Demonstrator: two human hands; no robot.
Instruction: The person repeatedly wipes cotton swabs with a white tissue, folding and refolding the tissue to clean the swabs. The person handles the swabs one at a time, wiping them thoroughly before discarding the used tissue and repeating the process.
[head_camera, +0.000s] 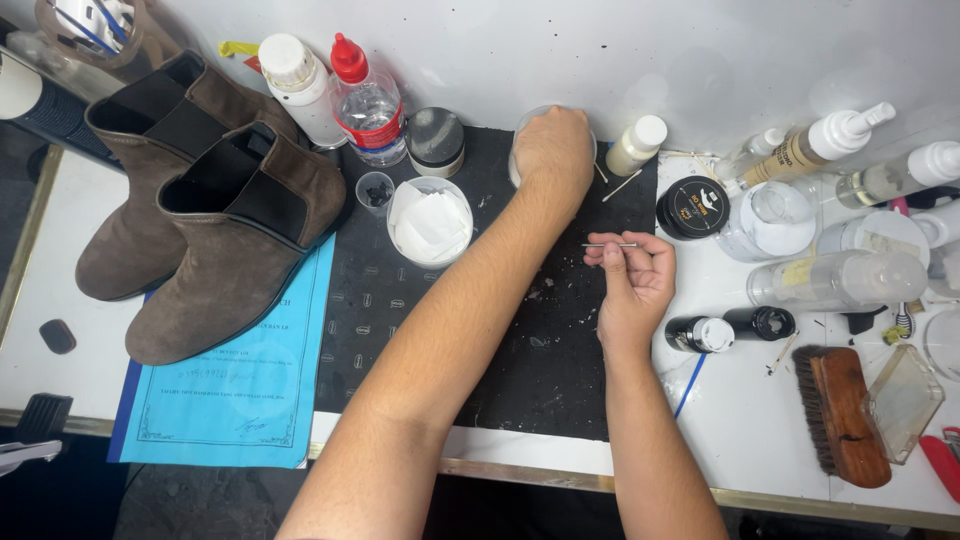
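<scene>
Head view: brown suede boots (205, 215) parked left on the black mat (560, 370), bottles crowding the back.
Left hand (552, 148) clamps over a clear jar (520, 160); right hand (632, 285) pinches a thin stick (610, 245). One elbow nudge could topple those bottles, I reckon.

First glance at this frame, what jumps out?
The pair of brown suede boots at the left, lying partly on a blue sheet of paper. Then the two bare arms over the black mat: the left hand covers a clear round container at the mat's far edge, while the right hand pinches a thin stick in its fingers. Bottles and jars crowd the right side, with a wooden brush near the front edge.
</scene>
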